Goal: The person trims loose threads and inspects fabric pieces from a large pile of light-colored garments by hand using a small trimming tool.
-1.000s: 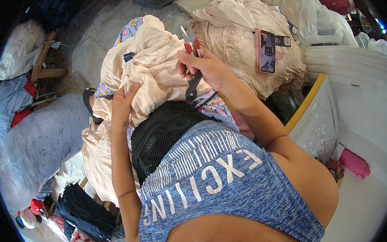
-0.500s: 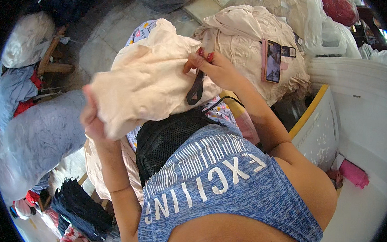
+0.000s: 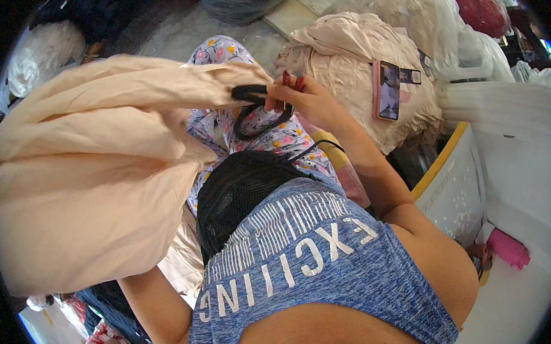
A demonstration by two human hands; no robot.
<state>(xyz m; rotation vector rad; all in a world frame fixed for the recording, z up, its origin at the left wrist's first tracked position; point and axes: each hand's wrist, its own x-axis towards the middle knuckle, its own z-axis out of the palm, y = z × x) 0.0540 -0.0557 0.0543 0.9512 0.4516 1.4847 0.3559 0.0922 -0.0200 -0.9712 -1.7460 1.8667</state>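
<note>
1 R grip (image 3: 302,101) clasps loop-handled scissors (image 3: 249,89) nr billowy beige cloth (image 3: 93,167); L hidden, can't tell.

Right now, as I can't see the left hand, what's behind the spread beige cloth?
The left forearm runs behind the beige cloth; the left hand is hidden. Dark fabric shows past the lower edge; anything else behind is covered.
</note>
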